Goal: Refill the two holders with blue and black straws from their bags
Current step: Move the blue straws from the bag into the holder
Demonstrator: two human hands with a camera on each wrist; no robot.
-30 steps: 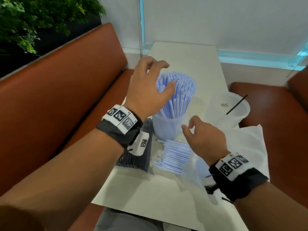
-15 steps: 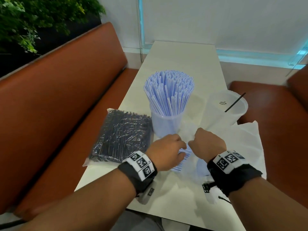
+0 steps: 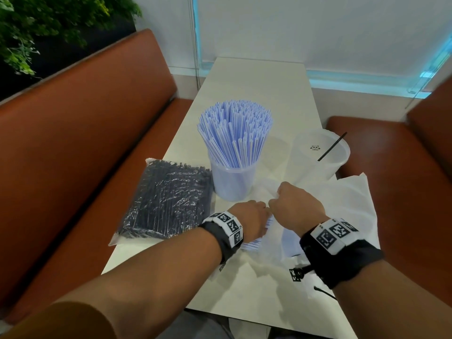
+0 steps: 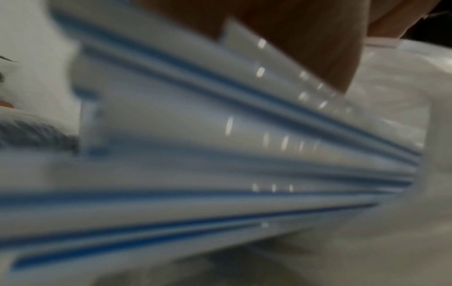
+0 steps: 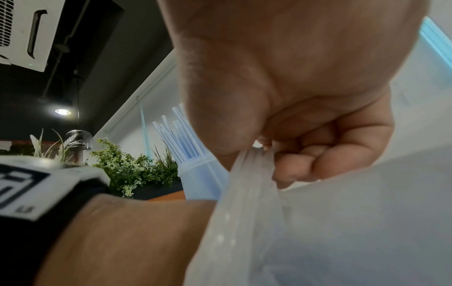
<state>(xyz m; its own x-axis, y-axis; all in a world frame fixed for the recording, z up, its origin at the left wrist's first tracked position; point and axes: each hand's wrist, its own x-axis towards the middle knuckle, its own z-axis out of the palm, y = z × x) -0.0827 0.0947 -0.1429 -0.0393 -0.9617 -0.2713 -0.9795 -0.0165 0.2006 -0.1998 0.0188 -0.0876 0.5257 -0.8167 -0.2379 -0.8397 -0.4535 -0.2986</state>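
Observation:
A clear holder (image 3: 232, 184) packed with upright blue straws (image 3: 234, 138) stands mid-table. To its right, a second clear holder (image 3: 320, 160) has a single black straw (image 3: 332, 146) in it. A sealed bag of black straws (image 3: 166, 199) lies to the left. In front of the blue holder, my left hand (image 3: 252, 221) curls over a loose bundle of blue straws (image 3: 254, 243) that fills the left wrist view (image 4: 220, 154). My right hand (image 3: 293, 206) pinches the edge of the clear blue-straw bag (image 5: 318, 222) between thumb and curled fingers (image 5: 305, 160).
The white table (image 3: 256, 81) is narrow, with orange bench seats (image 3: 85, 143) on both sides. White paper or plastic sheeting (image 3: 354, 204) spreads under the bag at the right edge. A green plant (image 3: 36, 20) stands behind the left bench.
My left hand came down from the top of the upright blue straws to the loose bundle on the table. My right hand moved in beside it and closed on the bag.

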